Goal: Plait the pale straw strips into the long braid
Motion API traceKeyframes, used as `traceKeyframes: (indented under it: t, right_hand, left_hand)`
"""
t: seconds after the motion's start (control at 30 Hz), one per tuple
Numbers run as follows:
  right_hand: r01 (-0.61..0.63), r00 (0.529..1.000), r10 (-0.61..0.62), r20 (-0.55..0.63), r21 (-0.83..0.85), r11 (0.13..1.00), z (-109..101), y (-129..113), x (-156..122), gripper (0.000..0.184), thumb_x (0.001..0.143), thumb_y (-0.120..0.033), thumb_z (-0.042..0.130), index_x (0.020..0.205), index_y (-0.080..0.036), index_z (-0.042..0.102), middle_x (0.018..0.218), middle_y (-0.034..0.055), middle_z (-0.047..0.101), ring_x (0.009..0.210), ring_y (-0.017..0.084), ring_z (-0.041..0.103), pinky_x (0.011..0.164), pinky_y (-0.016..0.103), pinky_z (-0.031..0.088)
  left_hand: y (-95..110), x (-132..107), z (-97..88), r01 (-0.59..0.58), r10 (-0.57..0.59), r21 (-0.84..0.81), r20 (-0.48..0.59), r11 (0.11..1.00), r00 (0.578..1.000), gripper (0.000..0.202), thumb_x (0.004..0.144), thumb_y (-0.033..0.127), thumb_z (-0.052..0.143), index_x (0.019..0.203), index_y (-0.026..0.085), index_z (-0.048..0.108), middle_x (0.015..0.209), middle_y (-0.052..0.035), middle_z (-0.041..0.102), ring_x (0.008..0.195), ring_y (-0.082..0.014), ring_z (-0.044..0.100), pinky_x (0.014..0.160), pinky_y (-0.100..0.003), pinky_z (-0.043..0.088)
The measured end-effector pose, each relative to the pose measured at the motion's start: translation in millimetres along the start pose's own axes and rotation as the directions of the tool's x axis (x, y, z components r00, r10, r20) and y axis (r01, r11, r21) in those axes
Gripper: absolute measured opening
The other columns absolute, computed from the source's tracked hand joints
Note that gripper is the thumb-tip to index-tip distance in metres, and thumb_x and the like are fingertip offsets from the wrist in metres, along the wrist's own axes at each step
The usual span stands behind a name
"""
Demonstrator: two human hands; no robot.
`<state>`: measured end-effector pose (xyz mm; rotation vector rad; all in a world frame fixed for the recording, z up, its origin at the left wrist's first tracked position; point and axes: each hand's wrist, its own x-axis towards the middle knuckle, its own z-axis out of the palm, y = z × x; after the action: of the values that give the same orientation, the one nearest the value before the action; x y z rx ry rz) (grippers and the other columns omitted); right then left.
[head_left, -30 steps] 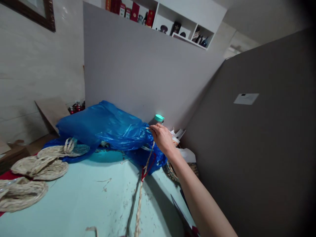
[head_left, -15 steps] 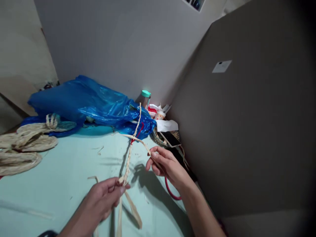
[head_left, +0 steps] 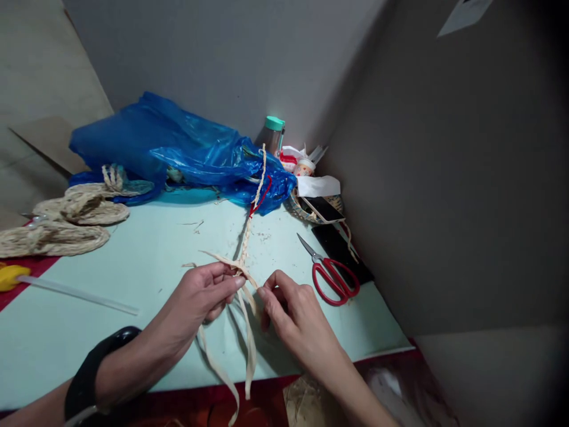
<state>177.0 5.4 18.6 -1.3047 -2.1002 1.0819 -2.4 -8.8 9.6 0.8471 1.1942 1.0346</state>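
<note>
Both hands pinching the straw braid (head_left: 246, 237): left hand (head_left: 201, 296), right hand (head_left: 291, 308). Red scissors (head_left: 331, 274) near the counter's (head_left: 133, 279) right edge; blue bag (head_left: 178, 148), probably plastic, at the back.

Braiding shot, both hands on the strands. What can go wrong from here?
1. The braid runs from the left hand and right hand up to a red cord at the blue bag; a hard pull might drag the bag into the bottle beside it.
2. The strands hang past the table edge and could tangle or snag.
3. The scissors lie close by the right hand; a sideways sweep may knock them.
</note>
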Motion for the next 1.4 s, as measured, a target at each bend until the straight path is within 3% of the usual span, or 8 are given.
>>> traceKeyframes:
  t: [0.2,0.43,0.53,0.73,0.9,1.1,1.27,1.4]
  right_hand:
    - [-0.021,0.995,0.029,0.101,-0.078,0.997,0.0,-3.2,-13.2,0.026,0.099,-0.035,0.038,0.080,-0.021,0.048,0.061,-0.0021,0.055,0.057,0.013,0.048,0.057,0.025,0.029]
    - [0.040,0.994,-0.045,0.104,0.049,0.998,-7.7,-1.3,-1.2,0.020,0.092,-0.036,0.056,0.082,-0.019,0.055,0.066,-0.0037,0.055,0.061,0.011,0.047,0.059,0.023,0.032]
    - [0.058,0.994,-0.069,0.081,0.130,0.990,-5.4,0.9,7.4,0.018,0.093,-0.032,0.054,0.080,-0.019,0.056,0.065,-0.0040,0.054,0.060,0.010,0.047,0.058,0.023,0.033]
    - [-0.020,0.999,0.006,0.034,0.406,0.914,-3.9,8.5,5.9,0.012,0.092,-0.029,0.053,0.088,-0.018,0.057,0.075,-0.0004,0.064,0.067,0.012,0.055,0.062,0.023,0.040]
    - [-0.026,0.994,-0.006,0.105,0.303,0.953,-21.2,15.4,-3.9,0.014,0.089,-0.028,0.060,0.092,-0.018,0.069,0.086,0.0013,0.069,0.077,0.013,0.058,0.068,0.022,0.040]
    - [-0.203,0.962,0.093,0.255,0.450,0.870,-32.7,22.5,-10.6,0.019,0.086,-0.036,0.064,0.086,-0.016,0.064,0.066,-0.0039,0.051,0.057,0.007,0.039,0.052,0.020,0.028]
    - [-0.151,0.987,0.095,0.128,0.569,0.808,-25.8,18.5,-3.2,0.018,0.085,-0.033,0.064,0.084,-0.016,0.058,0.066,-0.0049,0.044,0.060,0.007,0.038,0.055,0.020,0.029]
    - [-0.097,0.995,0.080,0.055,0.492,0.865,-10.9,10.4,4.6,0.015,0.084,-0.029,0.063,0.084,-0.015,0.057,0.068,-0.0033,0.050,0.062,0.009,0.045,0.057,0.020,0.035]
  left_hand:
    - [-0.1,0.9,-1.4,0.001,-0.001,-0.009,0.010,1.000,1.000,0.025,0.077,0.037,0.071,0.082,0.014,0.063,0.055,0.0082,0.039,0.046,-0.0038,0.024,0.042,-0.020,0.012]
    - [0.0,1.3,-2.1,-0.022,0.021,0.038,0.025,0.999,0.999,0.023,0.079,0.035,0.069,0.073,0.014,0.060,0.057,0.0070,0.042,0.046,-0.0034,0.027,0.043,-0.019,0.016]
    - [-1.9,1.4,-3.2,-0.028,0.028,0.039,0.020,0.999,0.999,0.023,0.080,0.035,0.069,0.073,0.015,0.060,0.057,0.0072,0.043,0.047,-0.0034,0.027,0.043,-0.019,0.016]
    - [-0.3,-0.5,-4.1,-0.042,0.043,0.037,-0.010,0.998,0.999,0.021,0.081,0.034,0.069,0.077,0.015,0.063,0.057,0.0068,0.043,0.047,-0.0034,0.027,0.043,-0.019,0.016]
    - [0.6,-1.6,-5.3,-0.049,0.047,-0.018,-0.065,0.999,0.997,0.021,0.078,0.034,0.072,0.077,0.015,0.064,0.056,0.0074,0.040,0.047,-0.0034,0.025,0.042,-0.019,0.015]
    - [-1.7,0.6,-4.2,-0.028,0.028,-0.004,-0.035,1.000,0.999,0.025,0.079,0.039,0.071,0.079,0.015,0.065,0.055,0.0075,0.038,0.046,-0.0037,0.021,0.042,-0.021,0.011]
    - [-3.5,1.3,-3.3,0.021,-0.022,0.066,0.021,0.998,1.000,0.030,0.078,0.043,0.071,0.084,0.015,0.065,0.053,0.0088,0.034,0.046,-0.0043,0.020,0.043,-0.021,0.010]
    - [-3.5,1.6,-1.0,0.043,-0.048,0.103,0.053,0.994,0.997,0.032,0.077,0.045,0.070,0.082,0.014,0.063,0.053,0.0091,0.035,0.045,-0.0040,0.018,0.042,-0.021,0.008]
